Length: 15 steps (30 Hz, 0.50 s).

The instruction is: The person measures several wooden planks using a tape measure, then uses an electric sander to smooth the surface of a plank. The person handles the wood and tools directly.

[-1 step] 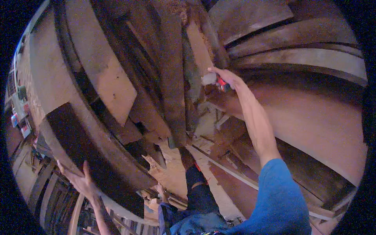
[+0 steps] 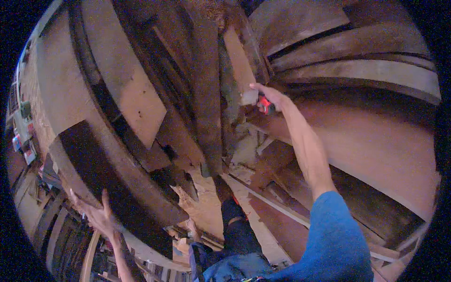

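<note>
I am standing in a dim, cluttered wood store, looking down over stacked timber: long dark planks (image 2: 206, 108) fan away from me, pale broad boards (image 2: 127, 89) lean to my left, and wide reddish sheets (image 2: 376, 141) spread out on my right, with sawdust and offcuts on the floor (image 2: 206, 207) around my dark trouser leg (image 2: 235, 225) and shoe. My right arm, in a blue sleeve (image 2: 333, 239), stretches forward and up. My right hand (image 2: 270, 98) is closed around a small red tool (image 2: 265, 105), too small to name, while its forefinger and thumb reach to the lower end of a narrow pale plank (image 2: 239, 66) that stands among the darker boards just ahead of me; the fingertips touch or nearly touch its cut end, I cannot tell which. That plank looks stiff, dry and rough-sawn, likely light enough for one hand yet awkward for its length, and splintery at the edges; I judge the best hold is around its narrow sides a little above the end, not on the end grain. My left hand (image 2: 96, 214) is low at my left, fingers spread apart, resting against the edge of a dark thick board (image 2: 108, 174) and gripping nothing.
</note>
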Available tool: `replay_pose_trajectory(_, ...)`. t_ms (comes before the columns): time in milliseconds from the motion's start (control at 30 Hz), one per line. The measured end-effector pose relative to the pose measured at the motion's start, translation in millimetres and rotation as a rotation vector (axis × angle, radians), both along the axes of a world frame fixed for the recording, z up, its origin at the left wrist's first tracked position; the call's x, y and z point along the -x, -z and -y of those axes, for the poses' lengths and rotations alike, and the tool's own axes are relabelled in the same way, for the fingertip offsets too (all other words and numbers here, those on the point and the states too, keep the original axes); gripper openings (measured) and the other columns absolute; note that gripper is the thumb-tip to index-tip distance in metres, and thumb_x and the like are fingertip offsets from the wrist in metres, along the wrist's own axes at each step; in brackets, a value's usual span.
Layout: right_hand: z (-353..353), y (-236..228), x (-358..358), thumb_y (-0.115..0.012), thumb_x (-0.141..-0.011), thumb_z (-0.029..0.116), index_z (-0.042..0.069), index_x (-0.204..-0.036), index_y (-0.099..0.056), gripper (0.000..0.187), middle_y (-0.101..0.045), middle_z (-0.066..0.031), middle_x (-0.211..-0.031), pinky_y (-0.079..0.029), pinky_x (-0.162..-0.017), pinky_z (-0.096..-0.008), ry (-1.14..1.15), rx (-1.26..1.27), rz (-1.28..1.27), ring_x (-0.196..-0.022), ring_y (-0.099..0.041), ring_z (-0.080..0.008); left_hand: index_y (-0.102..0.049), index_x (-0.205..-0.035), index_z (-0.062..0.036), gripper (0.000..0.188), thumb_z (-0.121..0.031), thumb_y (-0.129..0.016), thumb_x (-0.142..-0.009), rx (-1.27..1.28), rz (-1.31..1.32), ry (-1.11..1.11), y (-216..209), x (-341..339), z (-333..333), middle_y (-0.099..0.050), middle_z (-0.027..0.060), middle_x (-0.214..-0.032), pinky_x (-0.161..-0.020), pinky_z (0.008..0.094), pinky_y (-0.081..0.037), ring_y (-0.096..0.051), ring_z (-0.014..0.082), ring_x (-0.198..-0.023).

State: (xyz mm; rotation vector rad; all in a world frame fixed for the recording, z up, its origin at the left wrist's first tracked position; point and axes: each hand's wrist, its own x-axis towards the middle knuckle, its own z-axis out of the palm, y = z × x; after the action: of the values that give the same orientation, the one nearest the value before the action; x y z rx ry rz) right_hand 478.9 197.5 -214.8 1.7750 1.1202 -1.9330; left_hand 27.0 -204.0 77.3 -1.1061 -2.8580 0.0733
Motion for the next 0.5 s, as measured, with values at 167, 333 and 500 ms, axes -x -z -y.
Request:
replay_pose_trajectory(167, 72, -37, 6, -0.062, -0.088, 0.073, 0.007, -0.128, -0.063, 0.077, -0.07, -0.0131, -0.092, -0.057, -0.062, -0.0396, 0.582, 0.287, -0.334, -0.067, -0.064, -0.0189, -0.019, -0.162, -0.0014, 0.108, -0.06, -0.071, -0.088, 0.127, 0.008, -0.182, 52, -1, -14, -0.028, 0.024, -0.165, -0.124, 0.0476, -0.026, -0.029, 0.0412, -0.152)
replay_pose_trajectory(333, 117, -57, 16, -0.06, -0.089, 0.073, 0.009, -0.145, -0.048, 0.086, -0.066, -0.0204, -0.112, -0.056, -0.072, -0.0489, 0.953, 0.528, -0.633, -0.074, -0.065, -0.0242, -0.021, -0.161, -0.0005, 0.105, -0.06, -0.07, -0.09, 0.061, 0.049, -0.118, 57, -3, -16, -0.031, 0.025, -0.163, -0.123, 0.0496, -0.027, -0.032, 0.0422, -0.15)
replay_pose_trajectory(500, 135, -74, 28, -0.059, -0.089, 0.072, 0.01, -0.146, -0.047, 0.085, -0.064, -0.0202, -0.114, -0.055, -0.076, -0.0495, 1.068, 0.631, -0.72, -0.076, -0.065, -0.025, -0.021, -0.16, 0.0024, 0.105, -0.06, -0.069, -0.09, 0.02, 0.095, -0.13, 39, -6, -28, -0.032, 0.0256, -0.162, -0.122, 0.0507, -0.028, -0.033, 0.0428, -0.149)
